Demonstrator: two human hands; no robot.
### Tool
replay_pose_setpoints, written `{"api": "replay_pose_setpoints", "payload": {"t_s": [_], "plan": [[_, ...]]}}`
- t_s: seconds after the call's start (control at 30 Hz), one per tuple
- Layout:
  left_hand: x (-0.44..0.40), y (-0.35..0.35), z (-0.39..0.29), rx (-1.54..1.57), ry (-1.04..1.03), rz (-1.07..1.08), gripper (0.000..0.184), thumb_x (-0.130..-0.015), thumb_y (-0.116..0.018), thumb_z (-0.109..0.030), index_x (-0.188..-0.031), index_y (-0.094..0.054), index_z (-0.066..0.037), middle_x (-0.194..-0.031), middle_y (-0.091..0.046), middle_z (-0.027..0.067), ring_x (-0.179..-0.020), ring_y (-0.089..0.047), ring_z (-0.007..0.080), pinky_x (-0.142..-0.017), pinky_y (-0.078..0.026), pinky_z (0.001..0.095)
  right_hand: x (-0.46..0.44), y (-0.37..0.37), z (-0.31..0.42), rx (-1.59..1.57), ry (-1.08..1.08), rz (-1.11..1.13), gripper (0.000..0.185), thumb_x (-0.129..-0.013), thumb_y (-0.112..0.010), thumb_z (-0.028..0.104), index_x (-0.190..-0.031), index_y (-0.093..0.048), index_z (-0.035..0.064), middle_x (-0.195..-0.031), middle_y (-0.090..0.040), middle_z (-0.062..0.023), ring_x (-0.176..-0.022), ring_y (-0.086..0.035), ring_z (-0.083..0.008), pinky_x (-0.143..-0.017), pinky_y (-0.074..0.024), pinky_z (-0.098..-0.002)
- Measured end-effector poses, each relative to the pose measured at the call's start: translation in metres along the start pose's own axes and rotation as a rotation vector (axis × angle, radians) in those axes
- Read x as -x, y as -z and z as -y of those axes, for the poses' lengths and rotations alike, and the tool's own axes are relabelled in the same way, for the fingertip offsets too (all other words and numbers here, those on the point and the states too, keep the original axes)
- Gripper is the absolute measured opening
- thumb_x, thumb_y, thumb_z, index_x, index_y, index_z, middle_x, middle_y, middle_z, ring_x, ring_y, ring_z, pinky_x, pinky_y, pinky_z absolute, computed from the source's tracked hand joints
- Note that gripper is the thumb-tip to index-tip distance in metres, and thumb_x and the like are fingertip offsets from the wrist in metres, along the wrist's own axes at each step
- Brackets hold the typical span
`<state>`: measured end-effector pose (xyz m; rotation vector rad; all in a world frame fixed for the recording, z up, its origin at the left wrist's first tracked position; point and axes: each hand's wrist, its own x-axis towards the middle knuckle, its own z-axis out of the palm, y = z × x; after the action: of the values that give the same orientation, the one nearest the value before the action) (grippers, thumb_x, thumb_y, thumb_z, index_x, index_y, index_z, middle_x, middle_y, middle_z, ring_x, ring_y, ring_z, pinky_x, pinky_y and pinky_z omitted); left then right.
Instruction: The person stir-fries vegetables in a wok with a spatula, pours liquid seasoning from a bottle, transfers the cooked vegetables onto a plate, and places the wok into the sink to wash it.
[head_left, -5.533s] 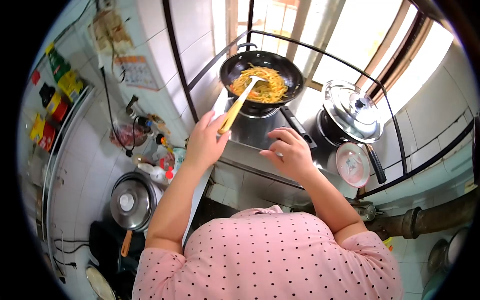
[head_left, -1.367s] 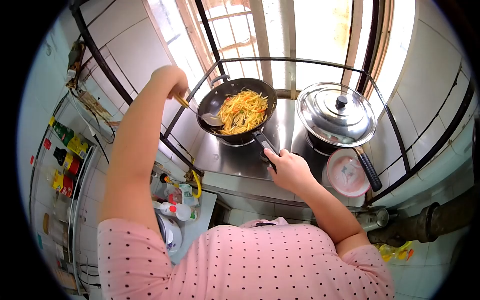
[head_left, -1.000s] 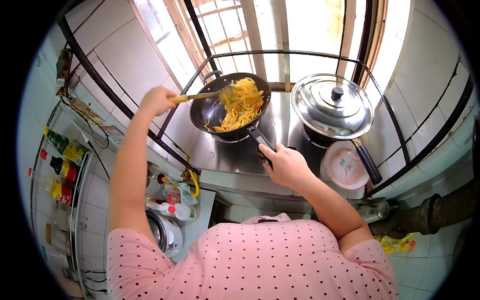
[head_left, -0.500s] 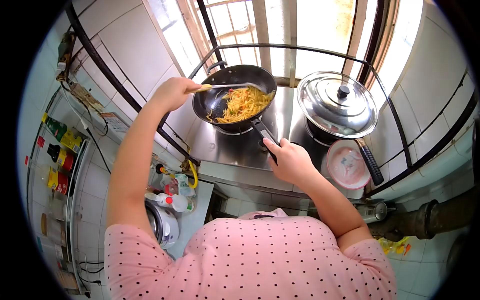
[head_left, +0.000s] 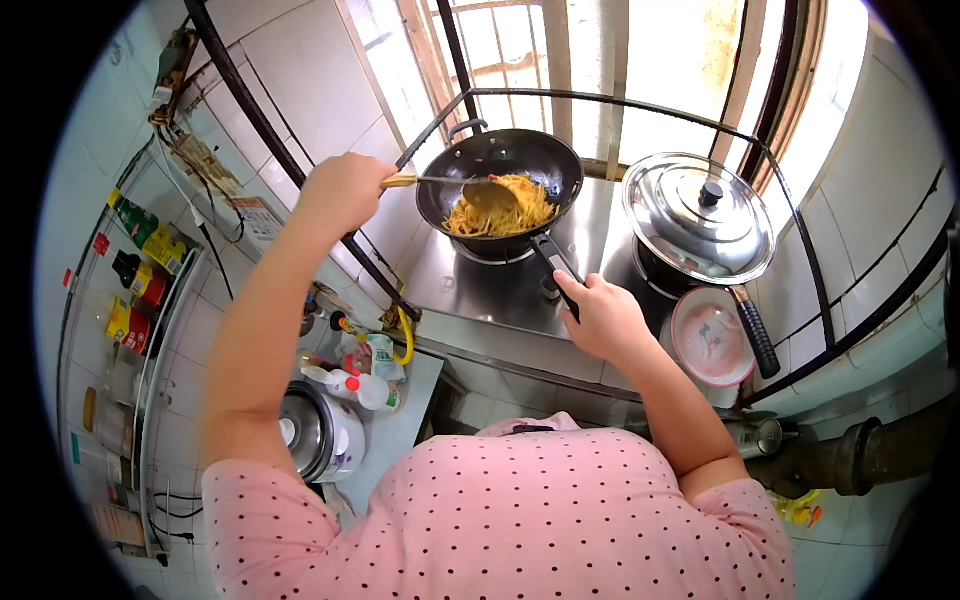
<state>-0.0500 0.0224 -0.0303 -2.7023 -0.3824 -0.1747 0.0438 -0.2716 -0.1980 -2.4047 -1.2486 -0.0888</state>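
As seen from the head view, left hand: closed around the pale wooden handle of a long metal spatula with a rounded blade, held out past the left rim of a deep, round black wok.
Spatula blade: inside the wok, over a heap of thin yellow strips; depth of contact impossible to tell.
Yellow strips: gathered on the wok's bottom, partly covered by the blade.
Right hand: clamped on the wok's straight black handle, well apart from the left hand.
Wok: set over the left burner of a shiny steel stove, below a thin black metal rail.
Right burner: topped by a dark pan under a domed silver lid with a black knob.
Pink-rimmed round bowl: near the stove's front edge, just beside the pan's ribbed black handle.
Pale desk, left of the body: bearing a white plastic bottle with a red cap, beside a round white cooker with a steel lid.
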Motion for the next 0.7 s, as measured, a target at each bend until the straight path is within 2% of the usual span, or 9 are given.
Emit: {"api": "replay_pose_setpoints", "payload": {"t_s": [0.13, 0.23, 0.27, 0.33, 0.5, 0.63, 0.7], "plan": [[-0.009, -0.035, -0.037, 0.029, 0.144, -0.053, 0.043, -0.081, -0.051, -0.003, -0.118, -0.062, -0.023, -0.083, -0.062, 0.0103, -0.079, -0.064, 0.0313, -0.071, -0.050, 0.0437, 0.000, -0.007, -0.005, 0.009, 0.023, -0.038, 0.045, -0.081, -0.061, 0.022, -0.124, -0.054, 0.0105, -0.086, -0.058, -0.0157, -0.076, -0.062, -0.0319, -0.068, -0.0511, -0.0405], [0.006, -0.074, -0.043, 0.139, -0.042, -0.125, 0.049, -0.078, -0.051, 0.000, -0.119, -0.062, -0.025, -0.085, -0.058, 0.0103, -0.081, -0.062, 0.0306, -0.072, -0.049, 0.0424, 0.001, -0.006, -0.005, -0.006, 0.023, -0.027, 0.046, -0.081, -0.062, 0.023, -0.125, -0.054, 0.0097, -0.086, -0.058, -0.0163, -0.077, -0.062, -0.0317, -0.068, -0.0511, -0.0403], [0.014, -0.076, -0.039, 0.170, -0.021, -0.113, 0.050, -0.078, -0.050, 0.002, -0.118, -0.062, -0.025, -0.084, -0.057, 0.0104, -0.081, -0.061, 0.0302, -0.072, -0.049, 0.0420, 0.001, -0.005, -0.006, -0.007, 0.029, -0.029, 0.047, -0.081, -0.062, 0.024, -0.125, -0.054, 0.0096, -0.086, -0.058, -0.0165, -0.077, -0.063, -0.0316, -0.068, -0.0511, -0.0402], [0.031, -0.065, -0.022, 0.228, 0.010, -0.082, 0.052, -0.077, -0.050, 0.004, -0.118, -0.063, -0.025, -0.083, -0.055, 0.0105, -0.081, -0.059, 0.0294, -0.071, -0.048, 0.0412, 0.002, -0.008, -0.007, -0.017, 0.029, -0.033, 0.047, -0.081, -0.062, 0.024, -0.125, -0.054, 0.0094, -0.086, -0.058, -0.0168, -0.077, -0.063, -0.0315, -0.068, -0.0511, -0.0400], [0.058, 0.011, 0.022, 0.058, 0.015, -0.109, 0.048, -0.076, -0.049, 0.005, -0.110, -0.069, -0.024, -0.077, -0.052, 0.0106, -0.076, -0.057, 0.0297, -0.066, -0.045, 0.0391, 0.001, -0.005, -0.003, -0.009, 0.003, -0.016, 0.047, -0.081, -0.062, 0.024, -0.125, -0.054, 0.0098, -0.088, -0.058, -0.0166, -0.080, -0.063, -0.0313, -0.070, -0.0510, -0.0397], [0.039, 0.014, 0.013, -0.080, -0.114, -0.090, 0.044, -0.078, -0.051, 0.003, -0.106, -0.070, -0.024, -0.077, -0.052, 0.0101, -0.078, -0.058, 0.0290, -0.068, -0.047, 0.0397, 0.000, -0.002, -0.002, -0.001, -0.001, -0.009, 0.046, -0.082, -0.061, 0.024, -0.126, -0.053, 0.0101, -0.089, -0.058, -0.0164, -0.080, -0.063, -0.0315, -0.070, -0.0510, -0.0397], [0.017, -0.011, -0.001, -0.059, -0.046, -0.052, 0.042, -0.081, -0.051, 0.001, -0.106, -0.070, -0.026, -0.078, -0.054, 0.0101, -0.080, -0.059, 0.0295, -0.072, -0.048, 0.0410, 0.002, -0.003, 0.000, -0.004, -0.006, 0.011, 0.046, -0.082, -0.060, 0.024, -0.126, -0.053, 0.0102, -0.089, -0.058, -0.0164, -0.080, -0.063, -0.0316, -0.070, -0.0509, -0.0398]]}}
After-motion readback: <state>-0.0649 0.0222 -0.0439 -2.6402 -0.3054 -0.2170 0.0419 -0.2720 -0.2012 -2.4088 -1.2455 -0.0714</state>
